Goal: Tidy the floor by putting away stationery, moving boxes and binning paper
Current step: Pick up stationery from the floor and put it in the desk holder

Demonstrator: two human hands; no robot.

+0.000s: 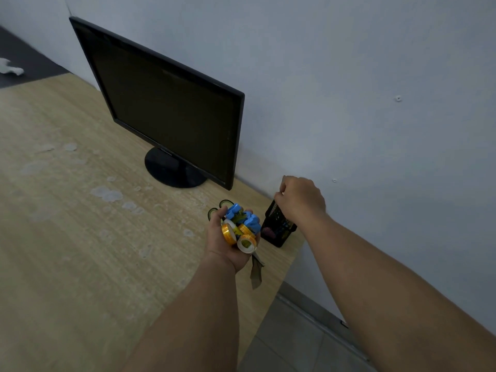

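My left hand [228,242] is palm up over the wooden desk [80,237] and grips a bundle of stationery: yellow tape rolls [247,242], blue plastic tape dispensers [243,216] and green-handled scissors [224,204], whose blades [256,275] hang out below the palm. My right hand [300,198] hovers over a black mesh pen holder [277,229] at the desk's right corner. Its fingers pinch a small thin item [284,179] that I cannot identify. Pens show inside the holder.
A black monitor [166,103] on a round stand [171,167] occupies the back of the desk against the pale wall. Crumpled white paper [10,67] lies on the dark floor at far left. Grey floor tiles [295,339] show past the desk's right edge.
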